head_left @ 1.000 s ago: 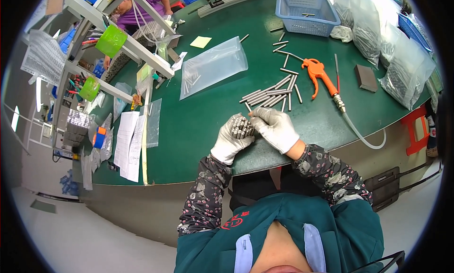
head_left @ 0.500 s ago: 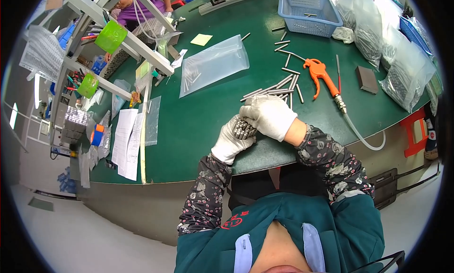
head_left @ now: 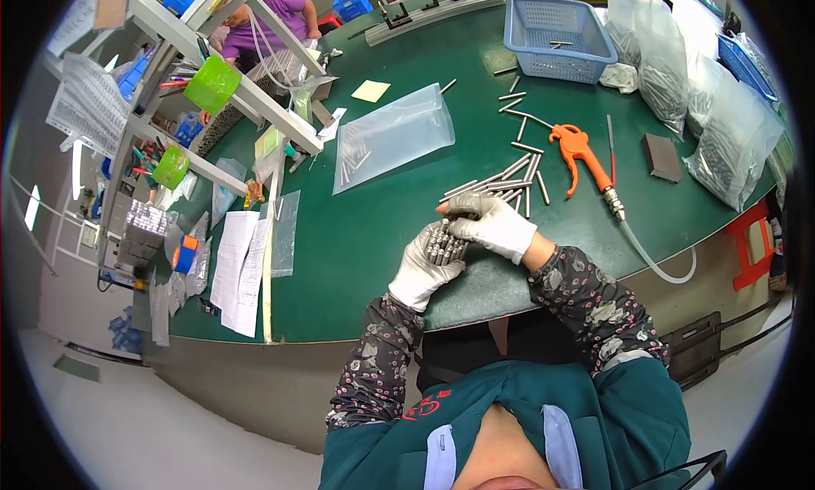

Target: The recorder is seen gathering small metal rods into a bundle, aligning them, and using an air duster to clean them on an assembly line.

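Observation:
My left hand [head_left: 422,272], in a white glove, is closed round a bundle of short metal pins [head_left: 444,245], their round ends facing up. My right hand [head_left: 495,225], in a glove with greyish fingers, bends over the bundle's upper right side and grips it there; a bare fingertip shows. Some of its fingers are hidden behind the pins. Just beyond the right hand lies a loose pile of pins [head_left: 509,184] on the green table [head_left: 356,261]. Right of the pile rests an orange air blow gun [head_left: 586,157] with a clear hose.
A clear plastic bag [head_left: 395,142] with a few pins lies beyond my left hand. A blue basket [head_left: 560,64] stands at the back, beside filled bags [head_left: 732,154]. A brown block [head_left: 660,157] is at right. Papers [head_left: 236,273] and a shelf frame [head_left: 280,121] occupy the left; a co-worker [head_left: 272,27] sits beyond.
The right hand has shifted from lying over the top of the bundle to its right side, uncovering more pin ends. The whole view has shifted slightly.

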`<control>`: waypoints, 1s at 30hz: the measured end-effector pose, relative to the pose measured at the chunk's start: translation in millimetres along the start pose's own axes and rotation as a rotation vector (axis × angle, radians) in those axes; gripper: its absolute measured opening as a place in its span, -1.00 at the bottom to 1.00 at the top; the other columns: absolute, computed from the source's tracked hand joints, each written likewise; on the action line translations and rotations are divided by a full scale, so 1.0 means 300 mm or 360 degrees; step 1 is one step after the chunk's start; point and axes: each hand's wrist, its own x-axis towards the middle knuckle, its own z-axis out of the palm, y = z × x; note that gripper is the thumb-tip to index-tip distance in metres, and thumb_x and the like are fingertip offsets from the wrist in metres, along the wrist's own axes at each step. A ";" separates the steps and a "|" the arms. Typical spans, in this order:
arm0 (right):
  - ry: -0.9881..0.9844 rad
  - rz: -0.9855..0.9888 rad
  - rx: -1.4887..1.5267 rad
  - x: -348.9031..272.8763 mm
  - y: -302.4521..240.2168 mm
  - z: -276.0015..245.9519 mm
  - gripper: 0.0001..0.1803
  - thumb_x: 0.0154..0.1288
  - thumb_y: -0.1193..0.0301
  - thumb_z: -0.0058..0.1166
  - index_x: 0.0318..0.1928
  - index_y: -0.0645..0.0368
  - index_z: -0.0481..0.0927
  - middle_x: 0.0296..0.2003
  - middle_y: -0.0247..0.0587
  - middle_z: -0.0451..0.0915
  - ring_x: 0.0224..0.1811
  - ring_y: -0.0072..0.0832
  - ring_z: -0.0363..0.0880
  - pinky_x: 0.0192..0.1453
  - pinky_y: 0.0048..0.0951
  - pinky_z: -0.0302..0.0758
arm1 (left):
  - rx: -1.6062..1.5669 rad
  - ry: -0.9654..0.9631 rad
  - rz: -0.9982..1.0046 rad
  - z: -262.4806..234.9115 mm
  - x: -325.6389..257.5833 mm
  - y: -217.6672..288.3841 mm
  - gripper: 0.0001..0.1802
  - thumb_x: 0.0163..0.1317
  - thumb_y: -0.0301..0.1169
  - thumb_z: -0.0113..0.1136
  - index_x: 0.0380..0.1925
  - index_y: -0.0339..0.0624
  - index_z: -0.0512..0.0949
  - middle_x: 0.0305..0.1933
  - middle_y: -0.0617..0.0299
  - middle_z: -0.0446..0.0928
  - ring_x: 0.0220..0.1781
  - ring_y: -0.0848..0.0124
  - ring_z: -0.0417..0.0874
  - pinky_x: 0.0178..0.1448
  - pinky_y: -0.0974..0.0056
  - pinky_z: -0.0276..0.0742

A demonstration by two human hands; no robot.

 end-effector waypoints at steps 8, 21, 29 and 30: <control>-0.0124 0.0160 0.0154 0.014 0.045 0.003 -0.78 0.00 0.50 0.06 -0.27 0.27 0.54 -0.34 -0.31 0.54 -0.24 -0.59 0.46 -0.08 -0.59 0.38 | -0.0025 0.0012 0.0036 0.019 0.009 0.014 -0.26 -0.28 -0.76 0.21 0.04 -0.28 0.24 -0.12 0.28 0.42 -0.11 0.50 0.45 0.01 0.41 0.39; 0.0047 0.0090 0.0014 0.017 0.056 0.021 -0.75 -0.08 0.48 0.17 -0.33 0.32 0.53 -0.42 -0.23 0.54 -0.34 -0.56 0.49 -0.18 -0.58 0.42 | 0.0059 -0.0034 0.0019 -0.014 0.005 -0.009 -0.38 -0.27 -0.73 0.22 -0.07 -0.29 0.32 -0.18 0.27 0.44 -0.15 0.50 0.47 -0.04 0.40 0.41; 0.0084 0.0050 -0.0070 0.014 0.052 0.020 -0.81 -0.06 0.48 0.15 -0.37 0.27 0.52 -0.46 -0.29 0.52 -0.38 -0.59 0.47 -0.23 -0.59 0.41 | -0.0026 -0.0032 0.0006 0.003 0.009 0.002 -0.39 -0.27 -0.74 0.22 -0.08 -0.28 0.32 -0.20 0.28 0.44 -0.17 0.51 0.47 -0.05 0.41 0.41; 0.0103 0.0014 -0.0071 0.012 0.047 0.021 -0.88 -0.04 0.49 0.13 -0.42 0.23 0.52 -0.48 -0.36 0.49 -0.41 -0.64 0.43 -0.26 -0.61 0.39 | -0.0030 -0.0036 -0.0031 0.003 0.008 0.005 -0.38 -0.27 -0.74 0.21 -0.08 -0.28 0.32 -0.21 0.28 0.45 -0.18 0.51 0.48 -0.06 0.41 0.42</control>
